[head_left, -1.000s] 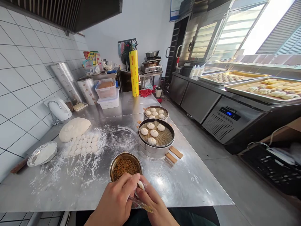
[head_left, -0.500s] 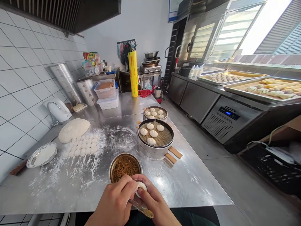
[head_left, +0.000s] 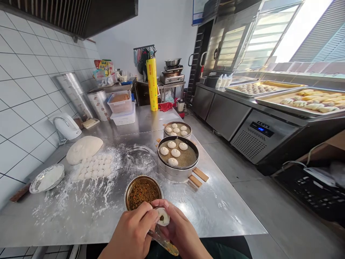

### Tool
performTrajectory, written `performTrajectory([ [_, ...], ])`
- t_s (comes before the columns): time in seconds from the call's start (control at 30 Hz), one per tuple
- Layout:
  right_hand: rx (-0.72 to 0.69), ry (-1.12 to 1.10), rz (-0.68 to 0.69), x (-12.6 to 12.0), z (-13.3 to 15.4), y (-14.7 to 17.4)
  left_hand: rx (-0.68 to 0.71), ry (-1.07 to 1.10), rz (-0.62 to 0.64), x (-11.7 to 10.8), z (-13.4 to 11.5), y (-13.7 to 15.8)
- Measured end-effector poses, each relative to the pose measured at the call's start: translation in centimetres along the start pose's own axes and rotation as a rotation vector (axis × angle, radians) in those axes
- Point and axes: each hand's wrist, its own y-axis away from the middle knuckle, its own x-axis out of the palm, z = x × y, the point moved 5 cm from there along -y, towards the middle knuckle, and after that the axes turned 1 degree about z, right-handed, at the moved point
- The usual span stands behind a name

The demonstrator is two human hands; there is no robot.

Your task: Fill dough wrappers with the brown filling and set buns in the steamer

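Near the table's front edge, both hands close around a stuffed bun [head_left: 163, 217]. Dark filling shows through the opening in its white dough. My left hand [head_left: 133, 226] pinches the dough's rim at the left. Cupped round the far and right sides is my right hand [head_left: 182, 228]. A flat filling spatula [head_left: 168, 246], its end smeared with filling, sticks out below my left hand, which seems to hold it; its other end is hidden. Just beyond the hands stands a metal bowl [head_left: 126, 198] of chopped brown filling [head_left: 142, 192].
Two round steamers, a near one [head_left: 175, 174] and a far one [head_left: 165, 133], hold several buns. At the left lie flattened dough pieces [head_left: 95, 167], a large dough lump [head_left: 83, 149] and a flour bowl [head_left: 47, 178]. A yellow film roll [head_left: 152, 84] stands farther back.
The bun has turned in my hands, so its opening and the filling inside now show. My right thumb has moved off the opening. The spatula's end has shifted slightly down and right.
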Motion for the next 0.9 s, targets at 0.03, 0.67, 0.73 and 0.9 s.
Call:
performTrajectory([
  [0.03,0.009,-0.026,-0.03,0.1,-0.4,-0.2,0.002,0.003,-0.013,0.0,-0.1,-0.1],
  [0.67,0.007,0.017,-0.097,0.2,-1.9,-0.7,0.043,-0.007,-0.045,0.4,-0.5,-0.3],
  [0.73,0.016,0.015,-0.092,0.2,-1.9,-0.7,0.079,0.003,-0.039,0.5,-0.6,-0.2],
  [0.9,0.019,-0.028,-0.047,0.9,-1.2,-0.8,0.053,0.002,-0.049,0.4,-0.5,-0.1],
])
